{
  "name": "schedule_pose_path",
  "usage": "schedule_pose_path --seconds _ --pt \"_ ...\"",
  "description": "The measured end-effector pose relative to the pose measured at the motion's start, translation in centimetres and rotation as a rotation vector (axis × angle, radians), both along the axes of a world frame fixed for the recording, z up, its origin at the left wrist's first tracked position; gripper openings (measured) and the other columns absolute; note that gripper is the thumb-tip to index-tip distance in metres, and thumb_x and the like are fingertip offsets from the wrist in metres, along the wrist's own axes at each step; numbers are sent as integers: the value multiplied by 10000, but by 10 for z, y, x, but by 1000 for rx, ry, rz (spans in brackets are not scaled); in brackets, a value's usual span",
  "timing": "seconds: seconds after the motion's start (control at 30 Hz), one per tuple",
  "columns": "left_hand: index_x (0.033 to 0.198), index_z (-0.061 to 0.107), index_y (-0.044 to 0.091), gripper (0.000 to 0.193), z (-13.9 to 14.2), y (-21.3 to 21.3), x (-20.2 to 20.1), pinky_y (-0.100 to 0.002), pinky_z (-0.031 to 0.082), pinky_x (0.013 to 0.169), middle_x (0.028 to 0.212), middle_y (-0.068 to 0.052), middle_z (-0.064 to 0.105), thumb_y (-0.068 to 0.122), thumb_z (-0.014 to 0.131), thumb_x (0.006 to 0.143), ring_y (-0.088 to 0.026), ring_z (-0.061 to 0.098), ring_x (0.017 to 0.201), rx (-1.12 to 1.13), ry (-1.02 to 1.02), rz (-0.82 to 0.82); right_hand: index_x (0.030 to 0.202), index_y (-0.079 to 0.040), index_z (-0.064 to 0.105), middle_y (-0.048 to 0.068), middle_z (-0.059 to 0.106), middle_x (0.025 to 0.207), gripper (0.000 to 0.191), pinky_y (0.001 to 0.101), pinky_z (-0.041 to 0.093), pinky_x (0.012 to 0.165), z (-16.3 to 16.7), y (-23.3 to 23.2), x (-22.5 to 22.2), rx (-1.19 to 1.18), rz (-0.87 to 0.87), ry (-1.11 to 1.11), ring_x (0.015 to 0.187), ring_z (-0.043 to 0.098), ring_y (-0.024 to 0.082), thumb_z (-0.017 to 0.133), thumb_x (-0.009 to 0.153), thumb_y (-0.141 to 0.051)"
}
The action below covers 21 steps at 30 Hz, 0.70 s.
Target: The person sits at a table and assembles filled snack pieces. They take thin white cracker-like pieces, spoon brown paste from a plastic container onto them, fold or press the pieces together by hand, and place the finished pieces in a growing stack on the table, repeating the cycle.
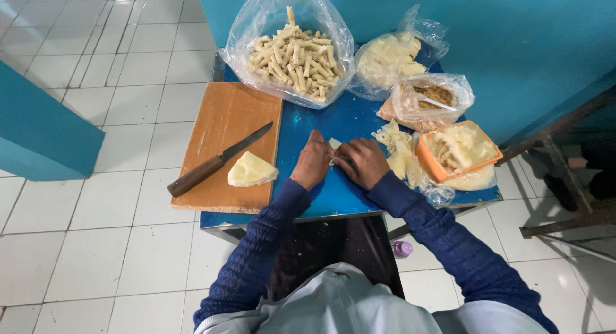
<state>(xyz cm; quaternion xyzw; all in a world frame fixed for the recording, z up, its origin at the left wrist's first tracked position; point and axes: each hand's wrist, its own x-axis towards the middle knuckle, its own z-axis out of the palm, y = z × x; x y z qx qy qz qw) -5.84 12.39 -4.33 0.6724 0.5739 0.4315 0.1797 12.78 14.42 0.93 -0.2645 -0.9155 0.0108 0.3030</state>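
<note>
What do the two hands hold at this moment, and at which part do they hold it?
Both the left hand and the right hand pinch a small pale wrapper piece between them, at its lower edge.

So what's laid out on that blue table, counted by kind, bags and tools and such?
Clear plastic bags, one of rolled sticks, one of pale sheets, one of brown filling: 3
Wooden cutting board: 1
Knife: 1
Orange tray: 1
Pale wedge on the board: 1
Total: 7
</note>
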Motion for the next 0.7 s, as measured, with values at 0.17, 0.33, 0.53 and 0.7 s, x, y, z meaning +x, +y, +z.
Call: schedule_pose_path --seconds 0.17,0.33,0.53,0.7 --pt "804 666 5 33 3 -1 0 -493 523 791 1073 -209 530 -19 675 825 -422 633 939 31 -4 8 1025 -78 698 73 656 926 230 438 464 772 -1 0 1 7 -7 -13 874 614 301 762 863 -229" --pt "932 639 7 120 18 -16 -2 -491 518 802 1062 -192 559 -45 662 827 -426 625 963 105 -18 -25 938 -128 753 46 661 916 111 431 459 748 -5 7 1 -2 -15 -41 878 612 283 758 870 -215" --pt "916 632 -12 147 31 -33 3 -494 497 779 1074 -217 525 -33 719 799 -438 600 957 177 -59 -74 912 -118 754 87 643 944 97 411 487 830 -9 19 -1 -40 22 105 917 574 311 745 843 -185" --pt "852 638 -11 61 26 -29 8 -479 504 797 1066 -208 520 -58 665 827 -415 606 965 155 -80 -12 1021 -64 727 62 663 917 180 404 479 824 -11 13 4 -95 30 88 887 584 286 749 884 -179"
